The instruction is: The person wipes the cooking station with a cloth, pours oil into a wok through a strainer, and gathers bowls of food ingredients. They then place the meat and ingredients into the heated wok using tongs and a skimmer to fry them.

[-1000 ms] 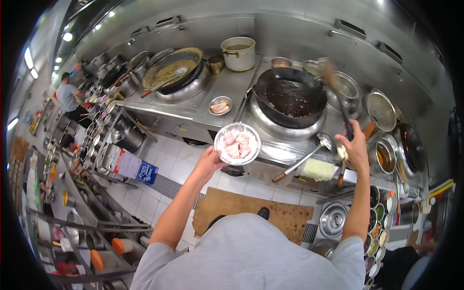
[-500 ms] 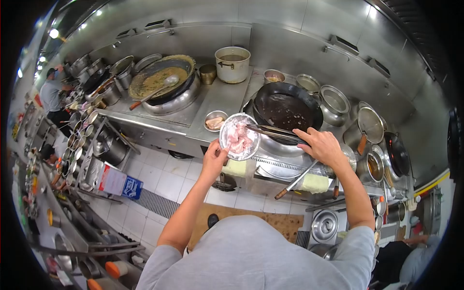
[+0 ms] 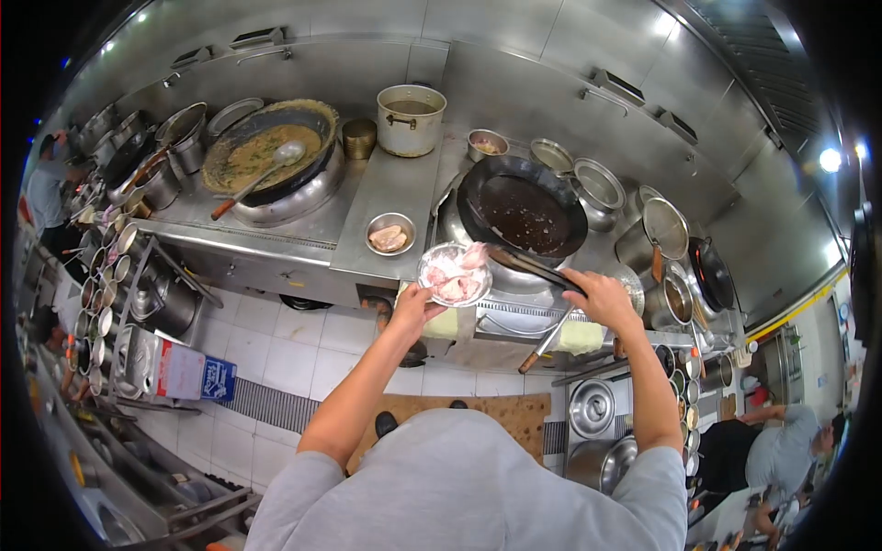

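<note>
1. The meat bowl is held just in front of the black wok, toward its left; it is pinched at the edge by the left grip, probably so that its open top is left unobstructed.
2. The tongs are pressed between the fingers of the right grip, at the wok's front right; they are held by the far end, presumably so that heat is kept from the skin.
3. A pale meat piece is placed at the tongs' tips, over the bowl's wok-side edge; whether it is firmly clamped cannot be told.
4. A small bowl is set on the table left of the wok, apparently where it can be reached easily.
5. A ladle's handle is pointed outward in front of the wok, beside a folded cloth, likely for quick grasping.
</note>
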